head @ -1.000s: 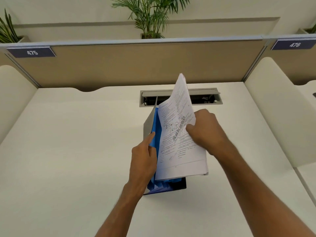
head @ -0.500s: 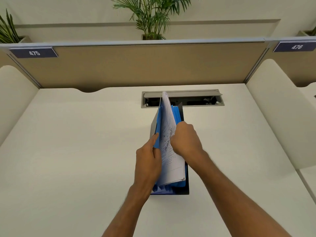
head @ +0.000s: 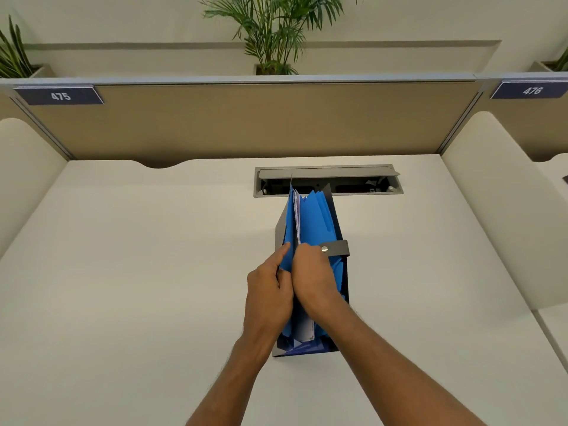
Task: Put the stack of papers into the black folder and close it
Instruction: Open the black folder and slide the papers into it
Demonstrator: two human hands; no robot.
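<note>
Black folder (head: 343, 210) with blue dividers (head: 319, 216), white papers (head: 297, 216), cream desk (head: 153, 272).

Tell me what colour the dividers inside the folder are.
Bright blue dividers, inside the black folder; the head view shows them.

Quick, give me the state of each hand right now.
Left hand: closed on a blue divider of the black accordion folder.
Right hand: closed on the white paper stack inside it.
</note>
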